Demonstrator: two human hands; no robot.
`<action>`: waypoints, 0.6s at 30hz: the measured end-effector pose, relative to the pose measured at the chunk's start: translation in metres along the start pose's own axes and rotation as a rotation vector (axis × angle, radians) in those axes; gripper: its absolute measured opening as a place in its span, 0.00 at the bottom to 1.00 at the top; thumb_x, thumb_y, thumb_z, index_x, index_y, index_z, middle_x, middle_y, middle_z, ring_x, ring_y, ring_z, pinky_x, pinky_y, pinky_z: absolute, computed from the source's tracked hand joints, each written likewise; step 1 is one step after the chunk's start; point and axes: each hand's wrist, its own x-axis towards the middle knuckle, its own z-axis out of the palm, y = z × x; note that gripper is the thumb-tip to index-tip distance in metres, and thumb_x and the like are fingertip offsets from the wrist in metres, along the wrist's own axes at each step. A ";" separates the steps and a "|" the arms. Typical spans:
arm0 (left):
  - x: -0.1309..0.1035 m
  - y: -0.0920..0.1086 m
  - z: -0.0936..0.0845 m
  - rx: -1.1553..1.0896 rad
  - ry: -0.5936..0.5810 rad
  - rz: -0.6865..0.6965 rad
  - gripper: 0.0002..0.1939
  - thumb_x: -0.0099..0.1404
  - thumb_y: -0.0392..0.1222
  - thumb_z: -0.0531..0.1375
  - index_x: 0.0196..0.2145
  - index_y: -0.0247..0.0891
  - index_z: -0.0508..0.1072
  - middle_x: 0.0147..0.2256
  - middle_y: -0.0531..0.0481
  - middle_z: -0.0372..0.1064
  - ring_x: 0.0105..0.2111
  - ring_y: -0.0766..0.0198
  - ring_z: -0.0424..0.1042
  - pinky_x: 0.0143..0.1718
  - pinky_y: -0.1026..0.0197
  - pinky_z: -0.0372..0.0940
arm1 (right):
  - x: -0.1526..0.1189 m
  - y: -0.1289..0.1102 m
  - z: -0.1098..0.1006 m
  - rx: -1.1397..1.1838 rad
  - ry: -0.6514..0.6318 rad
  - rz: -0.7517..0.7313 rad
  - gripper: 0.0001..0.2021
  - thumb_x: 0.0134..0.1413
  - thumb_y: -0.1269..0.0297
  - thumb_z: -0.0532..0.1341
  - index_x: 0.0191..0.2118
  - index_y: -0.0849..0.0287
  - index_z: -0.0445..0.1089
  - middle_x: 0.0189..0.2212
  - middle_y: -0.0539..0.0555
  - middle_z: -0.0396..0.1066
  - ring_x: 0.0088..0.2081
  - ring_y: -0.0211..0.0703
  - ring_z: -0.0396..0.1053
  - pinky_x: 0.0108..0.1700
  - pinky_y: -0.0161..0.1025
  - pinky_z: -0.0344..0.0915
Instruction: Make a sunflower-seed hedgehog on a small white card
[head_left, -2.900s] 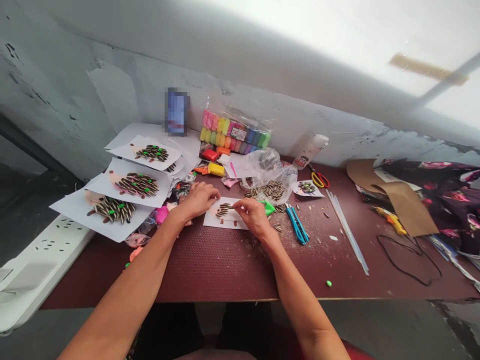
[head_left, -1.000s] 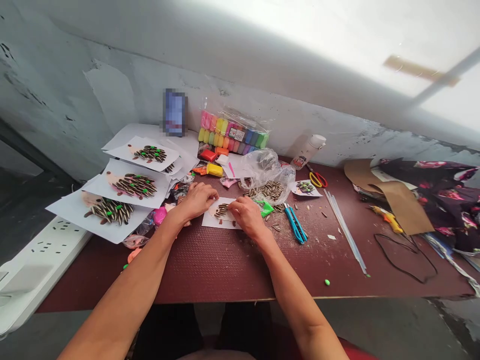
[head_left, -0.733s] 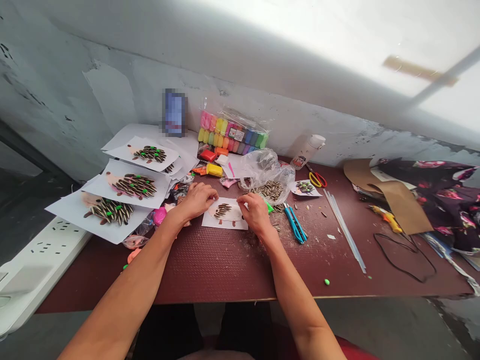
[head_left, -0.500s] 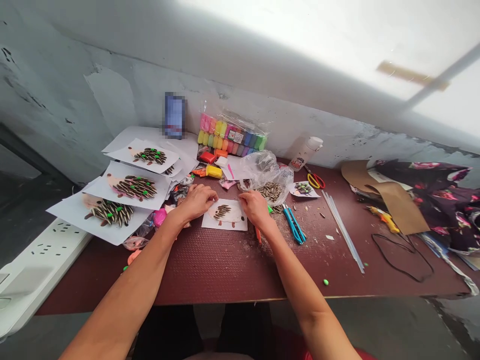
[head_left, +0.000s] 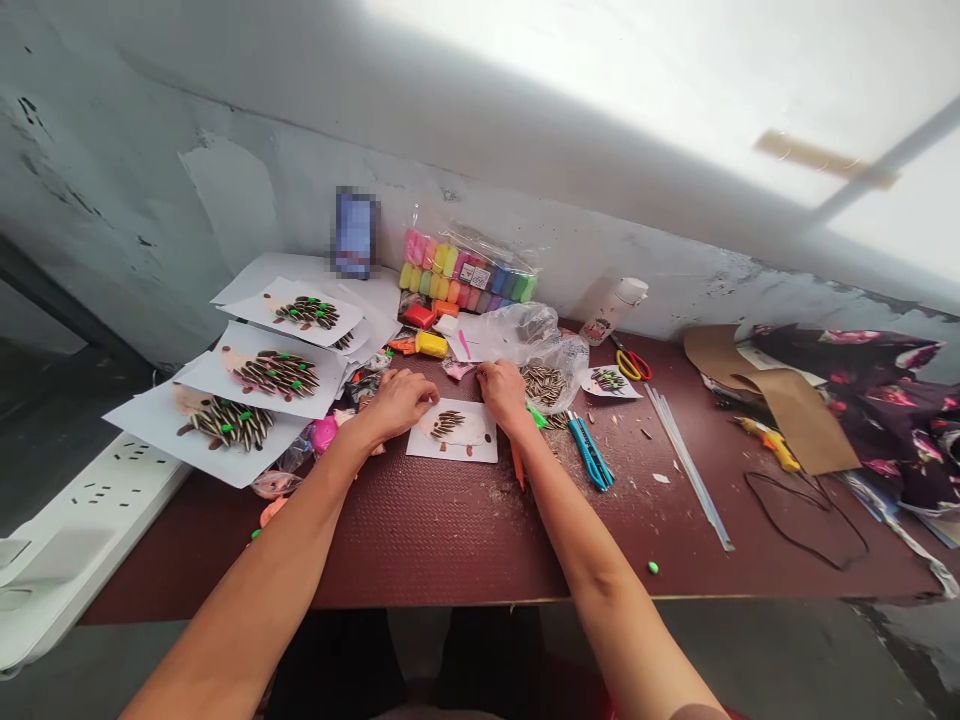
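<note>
The counter (head_left: 420, 530), taken as landmark, had a dark red, finely textured surface with a dull sheen. On it, the small card (head_left: 451, 448) appeared as smooth, matt white paper bearing ridged, striped seeds. On the counter's left lay larger sheets (head_left: 217, 465) of similar paper; the power strip (head_left: 75, 560) at its left end was smooth white plastic. Toward its back, the clear bag (head_left: 566, 360) was thin, crinkled, glossy plastic. On its right were translucent plastic sticks (head_left: 690, 470), matt brown paper (head_left: 806, 425) and dark, floral-printed, folded cloth (head_left: 892, 400).
</note>
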 end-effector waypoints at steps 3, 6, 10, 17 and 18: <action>0.000 0.002 -0.001 0.011 -0.005 -0.007 0.12 0.64 0.38 0.58 0.38 0.46 0.82 0.37 0.47 0.77 0.44 0.51 0.70 0.51 0.48 0.59 | -0.006 0.001 -0.006 0.048 -0.008 0.014 0.13 0.69 0.66 0.57 0.47 0.58 0.80 0.44 0.62 0.76 0.49 0.53 0.70 0.49 0.43 0.63; 0.000 0.002 -0.001 0.019 -0.002 0.001 0.12 0.64 0.38 0.58 0.38 0.46 0.82 0.37 0.47 0.77 0.44 0.51 0.70 0.50 0.49 0.60 | -0.021 0.006 -0.012 0.181 0.039 -0.004 0.12 0.66 0.69 0.58 0.46 0.58 0.80 0.43 0.60 0.77 0.48 0.50 0.71 0.50 0.41 0.62; 0.001 0.001 -0.001 0.023 0.002 0.013 0.11 0.64 0.38 0.59 0.38 0.47 0.82 0.37 0.48 0.77 0.44 0.52 0.71 0.50 0.50 0.60 | -0.048 0.015 -0.016 0.480 0.070 -0.032 0.11 0.60 0.71 0.61 0.43 0.57 0.81 0.36 0.53 0.79 0.36 0.42 0.72 0.43 0.37 0.64; 0.000 0.003 -0.004 0.023 -0.019 -0.007 0.12 0.64 0.38 0.59 0.38 0.46 0.82 0.37 0.48 0.78 0.44 0.52 0.70 0.50 0.50 0.60 | -0.083 0.007 -0.010 0.706 0.044 -0.102 0.08 0.57 0.70 0.62 0.36 0.57 0.81 0.30 0.51 0.78 0.30 0.39 0.69 0.38 0.35 0.63; -0.001 0.004 -0.004 0.024 -0.020 -0.005 0.12 0.64 0.38 0.58 0.38 0.45 0.82 0.38 0.48 0.77 0.44 0.52 0.70 0.51 0.50 0.59 | -0.085 0.005 -0.009 0.703 0.037 -0.117 0.08 0.57 0.71 0.63 0.36 0.57 0.80 0.32 0.51 0.79 0.31 0.39 0.70 0.38 0.35 0.64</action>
